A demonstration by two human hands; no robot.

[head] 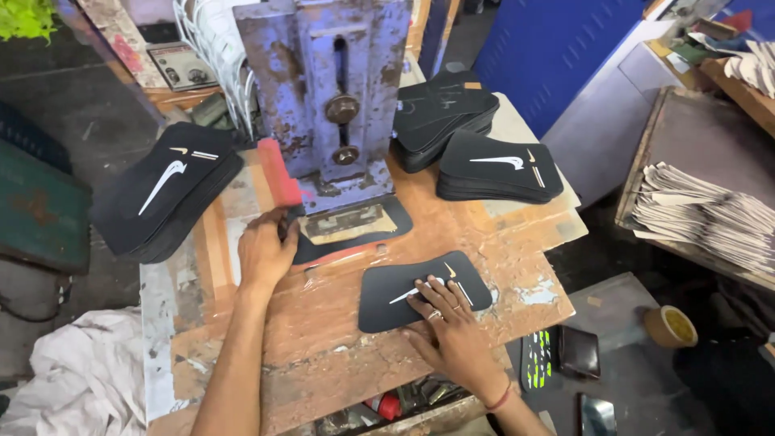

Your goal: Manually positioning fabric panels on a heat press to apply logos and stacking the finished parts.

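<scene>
My left hand [265, 246] rests on the wooden table [323, 323], its fingers touching the left edge of a black piece [355, 234] lying under the worn blue press [331, 97]. My right hand [452, 327] lies flat, fingers spread, on a single black shaped piece [387, 299] with a white curved mark, near the table's front. A stack of the same black pieces [165, 190] sits at the left. Two more stacks [496, 169] stand to the right of the press.
A white cloth [81, 379] hangs at the lower left. Piles of white paper pieces [710, 218] lie on a shelf at the right. A tape roll [670, 325], a dark wallet [577, 351] and a phone [597, 416] lie on a low surface below.
</scene>
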